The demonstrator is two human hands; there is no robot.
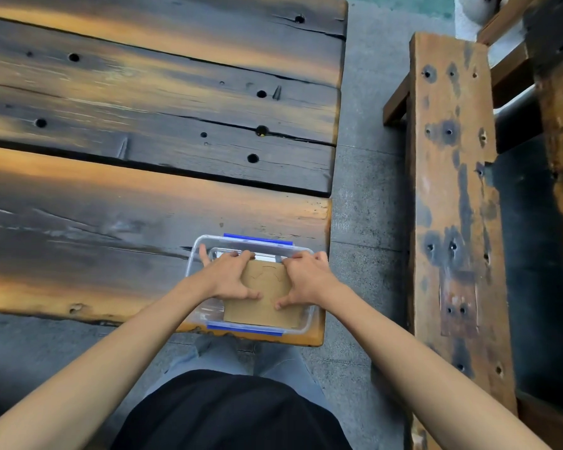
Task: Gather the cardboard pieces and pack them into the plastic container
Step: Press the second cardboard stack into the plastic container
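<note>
Dark shirt and grey trousers of the person fill the near edge, bare forearms reaching forward over the bench [78, 196]. Both hands, left hand [228, 276] and right hand [306, 279], lie on the cardboard pieces [262, 303] with fingers curled over the stack's far edge and thumbs pressing its top, apparently to seat it flat. The stack sits inside the plastic container [307, 319], a clear tub with blue clips at the bench's near right corner; no loose cardboard shows elsewhere.

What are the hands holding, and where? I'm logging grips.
Both the left hand and the right hand hold the cardboard by its side edges, inside the container.
</note>
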